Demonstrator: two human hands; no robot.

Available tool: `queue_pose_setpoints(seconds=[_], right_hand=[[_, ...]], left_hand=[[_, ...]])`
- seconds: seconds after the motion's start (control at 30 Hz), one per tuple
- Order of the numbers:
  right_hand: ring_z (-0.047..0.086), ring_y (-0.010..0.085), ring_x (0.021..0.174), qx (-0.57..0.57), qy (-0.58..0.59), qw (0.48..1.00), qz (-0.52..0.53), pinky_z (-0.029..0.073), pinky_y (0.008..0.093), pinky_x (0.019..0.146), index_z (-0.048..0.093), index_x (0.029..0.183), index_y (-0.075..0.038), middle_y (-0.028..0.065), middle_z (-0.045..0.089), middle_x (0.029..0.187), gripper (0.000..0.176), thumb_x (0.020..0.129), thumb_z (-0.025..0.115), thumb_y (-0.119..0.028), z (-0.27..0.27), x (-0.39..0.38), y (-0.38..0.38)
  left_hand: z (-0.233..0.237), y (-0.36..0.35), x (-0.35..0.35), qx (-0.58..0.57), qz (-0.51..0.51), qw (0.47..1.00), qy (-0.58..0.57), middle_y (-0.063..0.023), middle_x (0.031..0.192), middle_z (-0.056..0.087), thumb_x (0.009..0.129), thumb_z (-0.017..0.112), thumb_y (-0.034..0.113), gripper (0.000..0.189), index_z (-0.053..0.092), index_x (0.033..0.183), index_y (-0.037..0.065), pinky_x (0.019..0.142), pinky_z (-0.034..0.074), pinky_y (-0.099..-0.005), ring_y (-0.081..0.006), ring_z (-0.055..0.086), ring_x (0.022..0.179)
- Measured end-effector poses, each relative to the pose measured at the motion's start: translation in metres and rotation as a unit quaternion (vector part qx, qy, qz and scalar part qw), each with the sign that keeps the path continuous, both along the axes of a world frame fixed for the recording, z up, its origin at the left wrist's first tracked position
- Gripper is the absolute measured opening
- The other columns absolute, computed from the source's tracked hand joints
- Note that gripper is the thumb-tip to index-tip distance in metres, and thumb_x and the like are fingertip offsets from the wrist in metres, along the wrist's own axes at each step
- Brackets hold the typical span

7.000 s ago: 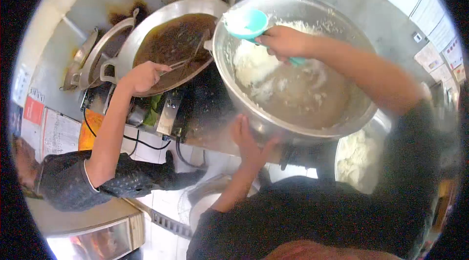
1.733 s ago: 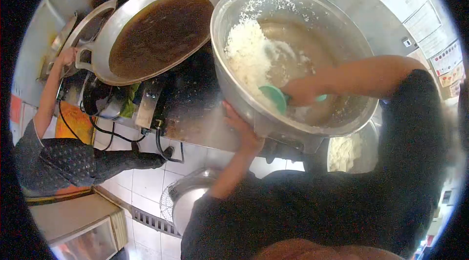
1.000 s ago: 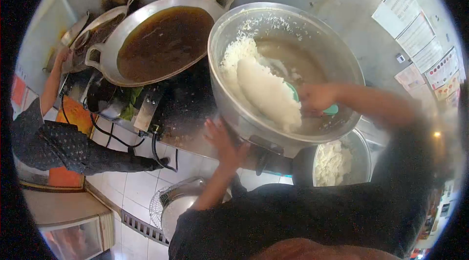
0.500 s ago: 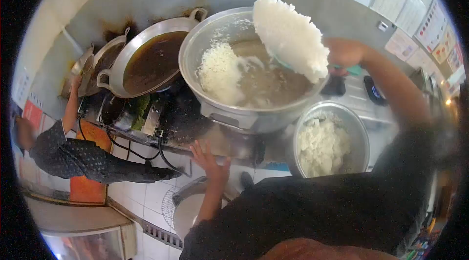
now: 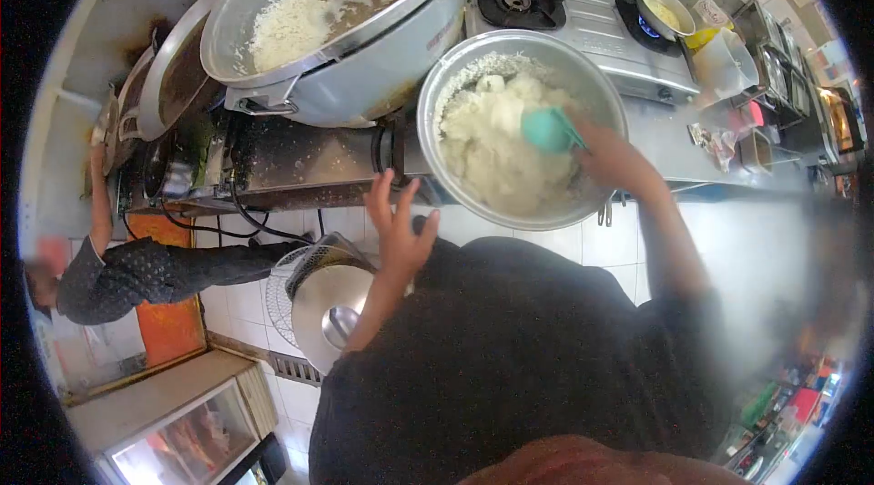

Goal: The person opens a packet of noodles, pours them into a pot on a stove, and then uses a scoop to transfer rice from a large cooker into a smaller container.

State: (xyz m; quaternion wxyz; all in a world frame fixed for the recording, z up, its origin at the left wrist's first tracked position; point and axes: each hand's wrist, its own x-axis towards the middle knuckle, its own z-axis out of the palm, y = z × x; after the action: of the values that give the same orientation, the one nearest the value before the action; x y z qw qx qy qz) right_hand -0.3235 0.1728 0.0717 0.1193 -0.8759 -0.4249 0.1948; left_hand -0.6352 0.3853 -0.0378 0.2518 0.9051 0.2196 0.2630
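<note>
My right hand [image 5: 614, 159] is closed around the handle of a teal rice scoop [image 5: 549, 130]. The scoop is low in the wide metal basin [image 5: 608, 98], against a heap of white rice [image 5: 496, 143], and looks slightly blurred. Nearer to me, my left hand [image 5: 399, 228] hangs in the air with its fingers spread, holding nothing. To the left of the basin stands a large metal rice pot [image 5: 364, 89]. White rice [image 5: 287, 34] is piled at one side inside it, and a bare brownish bottom shows.
A gas stove [image 5: 583, 25] stands behind the basin, with a small pan [image 5: 665, 11] over a blue flame. At left, a co-worker [image 5: 137, 280] reaches toward the woks [image 5: 168, 57]. A wire basket [image 5: 287, 298] and a round lidded pot [image 5: 323, 303] are below my left hand.
My right hand has brought the scoop from above the large pot down into the basin. The big clump of rice has left the scoop. The view has swung right.
</note>
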Motion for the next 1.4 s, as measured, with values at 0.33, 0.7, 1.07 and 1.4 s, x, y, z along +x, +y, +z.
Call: queue_pose_setpoints(seconds=[0.33,0.7,1.07,1.4], right_hand=[[0.065,0.0397,0.107,0.096,-0.090,0.990,0.045,0.051,0.0492,0.093,0.055,0.142,-0.020,0.0208,0.069,0.111,0.058,0.086,0.059,-0.009,0.076,-0.007,-0.045],[0.069,0.0375,0.101,-0.121,-0.117,0.955,0.246,0.056,0.0473,0.087,0.075,0.109,-0.013,0.0148,0.073,0.104,0.034,0.081,0.057,-0.009,0.001,0.028,0.024],[0.072,0.0343,0.093,-0.068,-0.198,0.973,0.098,0.059,0.0460,0.075,0.075,0.097,-0.004,0.0193,0.073,0.100,0.023,0.084,0.056,-0.009,0.023,-0.009,0.040],[0.069,0.0373,0.101,-0.033,-0.195,0.971,0.135,0.055,0.0501,0.085,0.069,0.118,-0.010,0.0205,0.071,0.109,0.032,0.089,0.056,-0.014,0.017,0.054,0.024]], left_hand=[[0.021,-0.039,0.033,-0.047,0.026,0.995,-0.081,-0.0253,0.157,0.022,0.095,0.066,0.032,0.055,0.045,0.132,-0.002,0.117,0.018,-0.0553,-0.0425,0.022,0.146],[0.022,-0.055,0.047,-0.068,0.065,0.992,-0.088,-0.0217,0.159,0.023,0.087,0.071,0.039,0.075,0.041,0.145,0.002,0.116,0.022,-0.0539,-0.0413,0.026,0.145],[0.015,-0.050,0.045,-0.023,0.042,0.998,-0.040,-0.0213,0.158,0.026,0.093,0.062,0.040,0.075,0.034,0.151,0.002,0.117,0.017,-0.0583,-0.0432,0.022,0.146],[0.014,-0.052,0.041,0.038,0.065,0.997,0.005,-0.0220,0.161,0.021,0.095,0.056,0.044,0.077,0.028,0.154,0.004,0.116,0.013,-0.0649,-0.0436,0.020,0.148]])
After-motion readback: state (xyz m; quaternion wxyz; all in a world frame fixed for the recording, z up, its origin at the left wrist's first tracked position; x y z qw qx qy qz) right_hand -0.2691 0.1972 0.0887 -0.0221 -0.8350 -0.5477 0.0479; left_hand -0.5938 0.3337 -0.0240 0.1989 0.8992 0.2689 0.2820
